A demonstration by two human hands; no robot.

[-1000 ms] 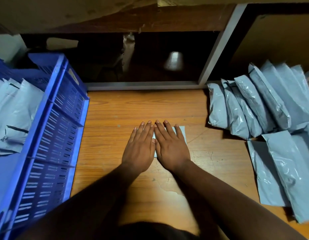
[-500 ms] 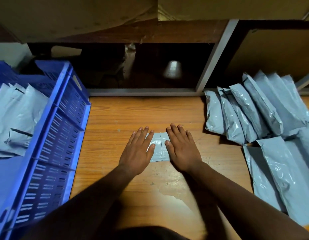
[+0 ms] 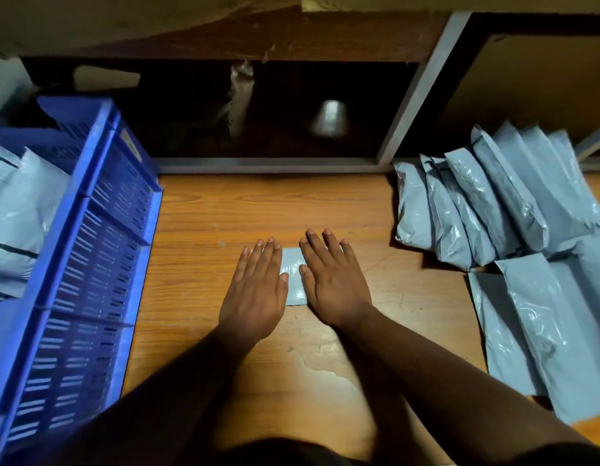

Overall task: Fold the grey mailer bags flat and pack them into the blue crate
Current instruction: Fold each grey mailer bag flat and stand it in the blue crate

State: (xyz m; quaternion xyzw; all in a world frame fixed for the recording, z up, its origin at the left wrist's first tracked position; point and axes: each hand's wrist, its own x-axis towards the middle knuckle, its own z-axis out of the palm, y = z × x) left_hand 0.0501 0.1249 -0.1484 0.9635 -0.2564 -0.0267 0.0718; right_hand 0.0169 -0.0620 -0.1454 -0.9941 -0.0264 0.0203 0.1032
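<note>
The 2 hands lie flat on the bench (image 3: 204, 210), palms down, with a small folded bag (image 3: 293, 279) between and partly under them. On the left hand (image 3: 254, 294) the fingers (image 3: 263, 257) are straight and held close together; on the right hand (image 3: 333, 284) the fingers (image 3: 320, 250) are straight and slightly fanned. Neither hand curls round anything. Only a narrow grey strip of the bag shows between the thumbs; how far it reaches under each palm cannot be told.

The step in hand looks like pressing the fold flat. To do it well, I would keep both palms low and sweep outward from the middle strip, so trapped air leaves at the edges and does not puff the fold back up. Pressure should sit on the crease lines, not only the centre. Slick plastic like this probably springs open once released, so 1 hand ought to hold the fold while the other takes an edge.

The crate (image 3: 100, 237) stands well left of the left fingers, already holding grey bags (image 3: 19, 210). More unfolded bags (image 3: 493, 203) lie well right of the right fingers.
</note>
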